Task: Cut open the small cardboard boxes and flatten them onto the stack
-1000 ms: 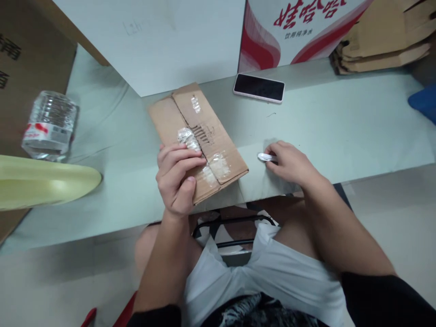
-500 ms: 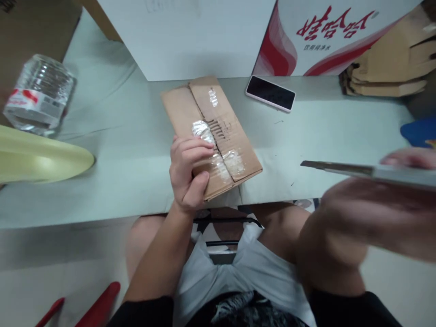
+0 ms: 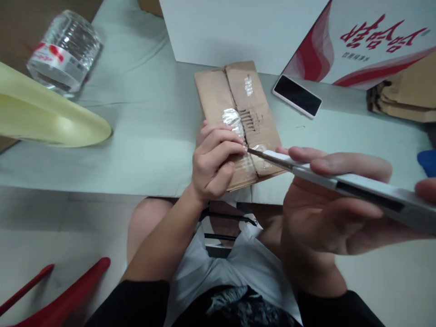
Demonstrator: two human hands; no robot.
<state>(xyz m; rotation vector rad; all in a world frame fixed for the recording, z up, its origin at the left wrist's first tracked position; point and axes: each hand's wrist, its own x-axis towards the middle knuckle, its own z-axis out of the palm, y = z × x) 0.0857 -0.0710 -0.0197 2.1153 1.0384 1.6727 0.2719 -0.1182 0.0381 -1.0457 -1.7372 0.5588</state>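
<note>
A flattened cardboard box (image 3: pixel 218 91) lies on the pale green tabletop, with strips of clear tape across its middle seam. My left hand (image 3: pixel 215 159) grips its lower left part, fingers curled over the top and touching near the tape. In my right hand (image 3: pixel 327 200) is a white utility knife (image 3: pixel 357 193) with its blade extended. From my view the blade tip appears at the seam, close to my left fingertips. Whether it touches the cardboard I cannot tell.
A phone (image 3: pixel 297 96) lies right of the cardboard, before a large white and red carton (image 3: pixel 245 32). More folded cardboard (image 3: pixel 405 97) sits at the far right. At left are a water bottle (image 3: pixel 64 52) and a pale yellow curved object (image 3: pixel 68 118). Red legs (image 3: pixel 75 290) show below the table.
My right hand has brought the knife leftward from the right side to over the cardboard. My left hand keeps its hold. The whole view has shifted.
</note>
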